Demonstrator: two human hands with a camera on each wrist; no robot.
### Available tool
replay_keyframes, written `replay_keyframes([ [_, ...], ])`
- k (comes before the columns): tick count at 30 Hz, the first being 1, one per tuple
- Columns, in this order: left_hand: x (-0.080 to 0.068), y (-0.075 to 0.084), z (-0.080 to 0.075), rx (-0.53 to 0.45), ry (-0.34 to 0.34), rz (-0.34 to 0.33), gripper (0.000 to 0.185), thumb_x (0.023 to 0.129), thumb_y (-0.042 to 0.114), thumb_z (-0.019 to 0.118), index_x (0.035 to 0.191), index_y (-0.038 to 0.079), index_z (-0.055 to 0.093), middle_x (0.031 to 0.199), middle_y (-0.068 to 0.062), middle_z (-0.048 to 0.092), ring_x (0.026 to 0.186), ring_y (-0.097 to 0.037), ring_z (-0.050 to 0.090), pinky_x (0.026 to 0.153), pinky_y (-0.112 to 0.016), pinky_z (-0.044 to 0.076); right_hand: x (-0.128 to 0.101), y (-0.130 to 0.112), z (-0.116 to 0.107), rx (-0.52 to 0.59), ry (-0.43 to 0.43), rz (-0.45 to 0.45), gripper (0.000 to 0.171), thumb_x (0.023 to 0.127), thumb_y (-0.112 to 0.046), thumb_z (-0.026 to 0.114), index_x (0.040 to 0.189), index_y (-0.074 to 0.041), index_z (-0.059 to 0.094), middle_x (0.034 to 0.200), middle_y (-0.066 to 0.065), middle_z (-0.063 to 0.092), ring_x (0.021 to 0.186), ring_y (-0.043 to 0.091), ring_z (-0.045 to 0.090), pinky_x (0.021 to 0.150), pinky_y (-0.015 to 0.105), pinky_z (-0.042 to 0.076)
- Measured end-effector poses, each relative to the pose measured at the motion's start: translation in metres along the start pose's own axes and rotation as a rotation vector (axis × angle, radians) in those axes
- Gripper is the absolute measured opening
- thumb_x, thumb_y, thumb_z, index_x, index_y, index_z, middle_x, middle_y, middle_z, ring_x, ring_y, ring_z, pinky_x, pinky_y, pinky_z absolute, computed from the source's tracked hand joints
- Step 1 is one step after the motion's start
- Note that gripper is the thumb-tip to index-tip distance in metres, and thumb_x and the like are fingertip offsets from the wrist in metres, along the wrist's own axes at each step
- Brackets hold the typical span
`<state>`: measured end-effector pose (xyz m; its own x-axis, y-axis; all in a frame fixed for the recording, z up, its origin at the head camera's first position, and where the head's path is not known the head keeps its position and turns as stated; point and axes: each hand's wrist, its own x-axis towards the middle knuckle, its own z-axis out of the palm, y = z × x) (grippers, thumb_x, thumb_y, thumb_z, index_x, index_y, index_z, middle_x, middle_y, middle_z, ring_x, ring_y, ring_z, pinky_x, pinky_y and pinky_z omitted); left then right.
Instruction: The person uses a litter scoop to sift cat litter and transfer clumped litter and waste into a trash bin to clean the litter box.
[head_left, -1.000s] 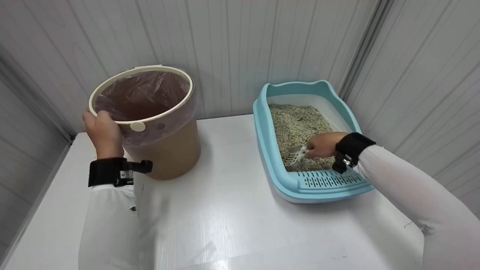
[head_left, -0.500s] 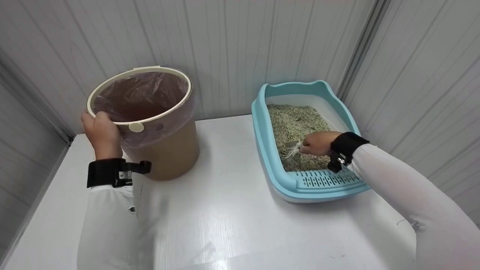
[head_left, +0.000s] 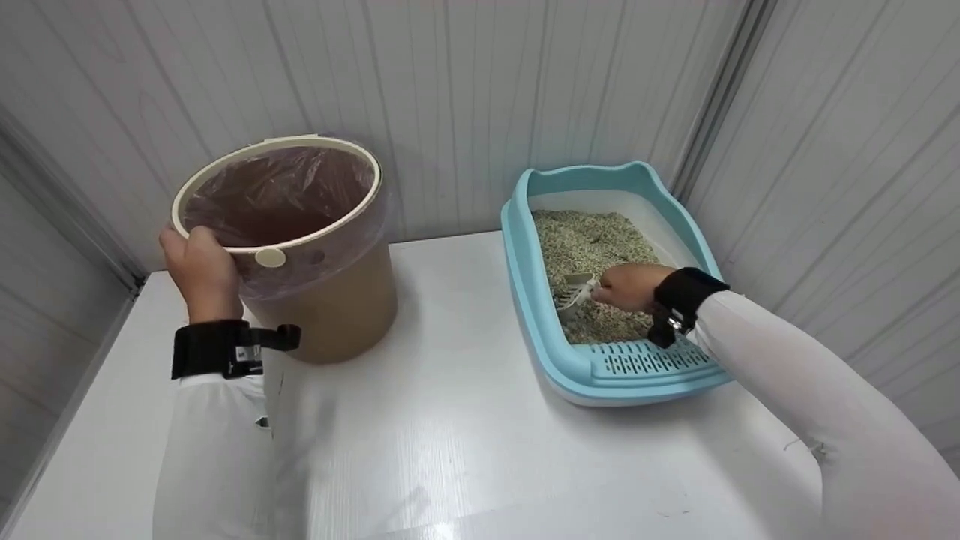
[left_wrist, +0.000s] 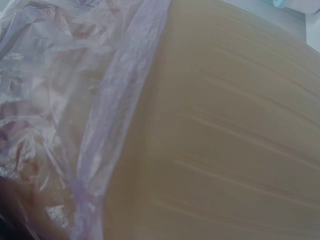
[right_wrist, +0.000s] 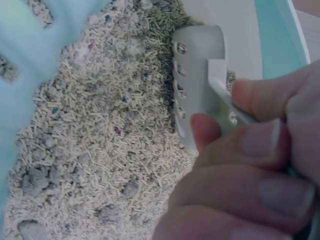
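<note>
My right hand (head_left: 628,286) has its fingers curled round the handle of a pale slotted litter scoop (head_left: 574,292). In the right wrist view, the litter scoop (right_wrist: 200,70) stands on edge in the cat litter (right_wrist: 115,150), against the box's inner side. Greyish clumps (right_wrist: 37,180) lie among the pellets. The litter box (head_left: 517,262) has a light blue rim and a white base. At the left, my left hand (head_left: 202,274) grips the cream rim of a tan bin (head_left: 330,322), thumb over the edge. A clear plastic bag (left_wrist: 120,90) lines the bin and folds over its outside.
Box and bin both stand on a white table (head_left: 450,390) against a white panelled wall (head_left: 465,112). A side wall (head_left: 840,172) rises close to the right of the litter box. A perforated blue ledge (head_left: 652,360) forms the box's near end.
My right hand has moved the litter scoop a little leftward and away from me through the litter. My left hand keeps its grip on the bin rim.
</note>
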<state>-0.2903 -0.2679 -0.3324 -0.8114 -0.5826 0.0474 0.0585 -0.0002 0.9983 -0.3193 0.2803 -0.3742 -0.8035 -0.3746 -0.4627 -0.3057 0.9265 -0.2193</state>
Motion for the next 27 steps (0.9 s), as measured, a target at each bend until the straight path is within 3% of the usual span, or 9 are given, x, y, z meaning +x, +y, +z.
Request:
replay_keyframes([
  [6, -0.002, 0.002, 0.0, 0.004, -0.01, 0.001, 0.065, 0.104, 0.017, 0.027, 0.167, 0.012, 0.014, 0.174, 0.001, 0.02, 0.154, -0.001, 0.023, 0.119, -0.007, 0.02, -0.001, 0.007, 0.002, 0.071, 0.029, -0.02, 0.04, 0.113, -0.035, 0.041, 0.078, -0.018, 0.049, 0.061, -0.006, 0.035, 0.053, 0.012, 0.036, 0.057, 0.031, 0.039],
  [13, -0.001, 0.002, -0.002, -0.021, -0.013, 0.008, 0.067, 0.103, 0.016, 0.027, 0.168, 0.01, 0.012, 0.175, 0.0, 0.019, 0.154, 0.0, 0.021, 0.119, -0.005, 0.019, -0.013, 0.013, -0.006, 0.2, 0.08, 0.015, 0.038, 0.115, -0.033, 0.035, 0.086, -0.014, 0.051, 0.061, -0.005, 0.036, 0.051, 0.012, 0.039, 0.055, 0.032, 0.041],
  [20, 0.001, -0.001, -0.003, -0.03, -0.008, -0.003, 0.063, 0.103, 0.015, 0.028, 0.165, 0.01, 0.019, 0.172, -0.003, 0.024, 0.152, -0.004, 0.027, 0.118, -0.008, 0.023, -0.031, 0.02, -0.004, 0.278, 0.251, 0.049, 0.041, 0.115, -0.037, 0.033, 0.11, -0.005, 0.059, 0.064, -0.003, 0.037, 0.052, 0.013, 0.039, 0.062, 0.035, 0.041],
  [22, 0.002, -0.001, -0.002, -0.025, -0.01, -0.009, 0.063, 0.103, 0.016, 0.027, 0.165, 0.011, 0.019, 0.172, -0.002, 0.023, 0.152, -0.004, 0.026, 0.118, -0.008, 0.023, -0.036, 0.021, -0.003, 0.299, 0.309, 0.051, 0.046, 0.115, -0.037, 0.033, 0.123, 0.0, 0.059, 0.068, -0.001, 0.04, 0.053, 0.014, 0.039, 0.065, 0.036, 0.041],
  [27, 0.004, -0.001, 0.0, -0.014, -0.012, -0.006, 0.062, 0.104, 0.016, 0.027, 0.165, 0.011, 0.02, 0.172, -0.002, 0.024, 0.153, -0.003, 0.026, 0.118, -0.008, 0.023, -0.043, 0.021, 0.002, 0.363, 0.464, 0.072, 0.053, 0.115, -0.038, 0.03, 0.135, 0.005, 0.054, 0.083, 0.006, 0.045, 0.065, 0.018, 0.041, 0.074, 0.04, 0.037],
])
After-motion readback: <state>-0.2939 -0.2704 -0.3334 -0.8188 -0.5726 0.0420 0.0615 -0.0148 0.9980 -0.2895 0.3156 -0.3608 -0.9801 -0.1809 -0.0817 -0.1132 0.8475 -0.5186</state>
